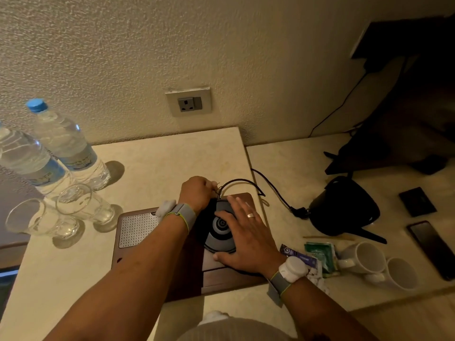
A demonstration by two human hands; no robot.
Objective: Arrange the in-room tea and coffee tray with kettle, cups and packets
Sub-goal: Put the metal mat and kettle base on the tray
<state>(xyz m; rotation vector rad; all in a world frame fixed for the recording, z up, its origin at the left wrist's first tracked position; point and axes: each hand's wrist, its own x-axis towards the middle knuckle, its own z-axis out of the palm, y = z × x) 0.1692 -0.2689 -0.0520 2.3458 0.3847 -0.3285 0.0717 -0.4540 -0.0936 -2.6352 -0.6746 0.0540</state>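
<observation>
A dark wooden tray (157, 264) with a perforated metal panel lies on the counter. On its right half sits the round grey kettle base (220, 227). My right hand (246, 238) rests flat on the base with straight fingers. My left hand (197, 193) is curled at the base's far edge and grips its black cord (270, 185) where it leaves the base. The black kettle (344, 207) stands off the tray to the right. Two white cups (379, 265) lie on their sides at the right, next to tea and coffee packets (312, 257).
Two water bottles (64, 146) and two empty glasses (61, 212) stand at the left of the counter. A wall socket (189, 102) is above the tray. A phone (430, 247) and a dark card (417, 201) lie at the far right, below a dark appliance.
</observation>
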